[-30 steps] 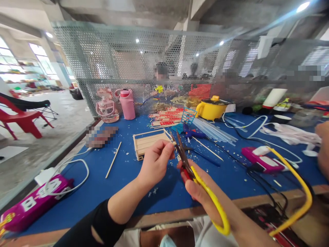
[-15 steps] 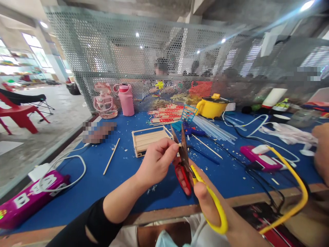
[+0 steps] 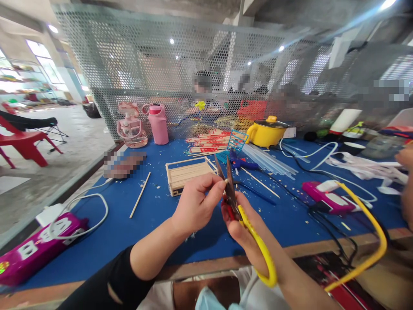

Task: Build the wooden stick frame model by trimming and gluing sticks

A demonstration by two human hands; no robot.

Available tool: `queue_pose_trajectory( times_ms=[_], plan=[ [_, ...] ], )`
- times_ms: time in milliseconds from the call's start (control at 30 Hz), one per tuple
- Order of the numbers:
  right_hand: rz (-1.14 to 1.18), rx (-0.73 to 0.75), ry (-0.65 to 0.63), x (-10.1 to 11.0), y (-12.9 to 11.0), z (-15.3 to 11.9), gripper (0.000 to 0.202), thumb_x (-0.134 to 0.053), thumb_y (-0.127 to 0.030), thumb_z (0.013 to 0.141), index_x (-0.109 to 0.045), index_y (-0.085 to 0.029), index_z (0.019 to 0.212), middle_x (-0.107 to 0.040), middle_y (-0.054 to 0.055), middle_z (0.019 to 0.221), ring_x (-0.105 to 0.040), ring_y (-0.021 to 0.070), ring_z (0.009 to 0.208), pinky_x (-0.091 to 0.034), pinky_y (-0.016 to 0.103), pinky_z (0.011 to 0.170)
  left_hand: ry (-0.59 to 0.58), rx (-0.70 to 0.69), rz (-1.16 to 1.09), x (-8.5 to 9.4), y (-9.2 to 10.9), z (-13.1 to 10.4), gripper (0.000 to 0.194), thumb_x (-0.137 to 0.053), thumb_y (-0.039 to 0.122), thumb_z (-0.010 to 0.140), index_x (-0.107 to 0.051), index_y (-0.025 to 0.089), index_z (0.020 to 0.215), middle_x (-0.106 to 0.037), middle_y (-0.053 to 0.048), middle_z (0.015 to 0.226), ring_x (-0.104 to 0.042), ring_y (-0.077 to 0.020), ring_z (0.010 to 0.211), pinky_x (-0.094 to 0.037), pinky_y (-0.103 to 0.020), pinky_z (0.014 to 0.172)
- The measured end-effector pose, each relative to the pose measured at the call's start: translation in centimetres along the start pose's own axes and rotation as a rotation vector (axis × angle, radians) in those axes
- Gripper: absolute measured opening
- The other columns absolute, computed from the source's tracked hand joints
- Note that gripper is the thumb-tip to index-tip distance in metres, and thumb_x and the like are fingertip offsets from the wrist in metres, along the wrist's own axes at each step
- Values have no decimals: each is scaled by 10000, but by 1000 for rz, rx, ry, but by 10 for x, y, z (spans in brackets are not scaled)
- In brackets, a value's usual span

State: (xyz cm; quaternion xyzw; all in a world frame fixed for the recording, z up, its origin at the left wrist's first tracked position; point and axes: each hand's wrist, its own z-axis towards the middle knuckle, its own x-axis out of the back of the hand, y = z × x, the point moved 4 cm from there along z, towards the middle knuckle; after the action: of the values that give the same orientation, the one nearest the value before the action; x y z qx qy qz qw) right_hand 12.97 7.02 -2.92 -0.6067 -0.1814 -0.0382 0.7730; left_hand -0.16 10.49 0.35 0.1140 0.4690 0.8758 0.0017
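Observation:
My right hand (image 3: 241,221) is wrapped round scissors (image 3: 231,193) with one yellow and one red handle, their blades pointing up and slightly apart. Beside the blades, the thumb and fingers of my left hand (image 3: 196,202) are pinched on a small pale piece (image 3: 225,182), mostly hidden by the fingertips. Just behind my left hand, a small tray-like frame of pale wooden sticks (image 3: 190,172) rests on the blue table (image 3: 116,228). A single wooden stick (image 3: 140,195) lies to its left.
Red-and-pale sticks (image 3: 213,141), a blue glue gun (image 3: 240,162), clear rods (image 3: 271,161) and a yellow pot (image 3: 267,132) stand or lie behind. Pink bottles (image 3: 158,125) are back left. Power strips (image 3: 41,245) and cables lie at both sides. Another person's hand (image 3: 407,161) is at right.
My right hand has turned and its fingers have drawn in round the handles; the scissor blades have come closer together. My left hand has barely moved.

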Motion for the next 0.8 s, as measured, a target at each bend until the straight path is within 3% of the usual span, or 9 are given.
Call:
queue_pose_trajectory(
  times_ms=[100, 167, 333, 467, 667, 800],
  plan=[
    [-48, -53, -25, 0, -4, -1, 545, -433, -729, 766, -491, -203, 896, -492, 5, 716, -459, 140, 616, -398, 277, 553, 3, -32, 83, 2, 1, 1, 255, -472, 312, 904, -552, 158, 717, -524, 25, 626, -449, -80, 589, -385, -195, 577],
    [-120, -26, -74, 1, -7, -1, 552, -362, -732, 797, -489, -195, 780, -473, -5, 645, -439, 134, 586, -374, 274, 536, -8, -56, 121, 4, 3, 2, 246, -469, 301, 905, -560, 158, 726, -522, 27, 620, -447, -79, 582, -379, -194, 571],
    [-233, 98, -86, 6, -6, -2, 583, -316, -734, 810, -501, -182, 806, -541, 29, 755, -476, 148, 663, -397, 275, 587, -53, -132, 227, 5, 9, 4, 242, -468, 277, 899, -585, 155, 725, -534, 20, 611, -454, -83, 571, -370, -197, 564],
    [-156, 84, -68, 4, 1, -3, 548, -299, -707, 834, -472, -189, 790, -482, 11, 702, -429, 133, 600, -372, 266, 528, -67, -142, 269, 5, 9, 4, 258, -456, 287, 903, -588, 160, 723, -542, 14, 617, -462, -87, 572, -371, -200, 567],
    [-74, 6, 1, -3, 15, 0, 481, -359, -656, 850, -383, -204, 687, -315, -36, 601, -271, 97, 532, -221, 234, 424, -30, -140, 285, 5, 11, 3, 264, -454, 291, 902, -591, 165, 714, -545, 11, 607, -462, -92, 563, -367, -204, 558],
    [-39, -11, 47, -8, 19, 3, 457, -349, -612, 876, -365, -210, 659, -298, -43, 562, -274, 97, 511, -227, 239, 425, -63, -106, 201, -1, 8, 1, 264, -470, 302, 898, -594, 159, 714, -556, 7, 611, -472, -94, 577, -376, -207, 577]
  ],
)
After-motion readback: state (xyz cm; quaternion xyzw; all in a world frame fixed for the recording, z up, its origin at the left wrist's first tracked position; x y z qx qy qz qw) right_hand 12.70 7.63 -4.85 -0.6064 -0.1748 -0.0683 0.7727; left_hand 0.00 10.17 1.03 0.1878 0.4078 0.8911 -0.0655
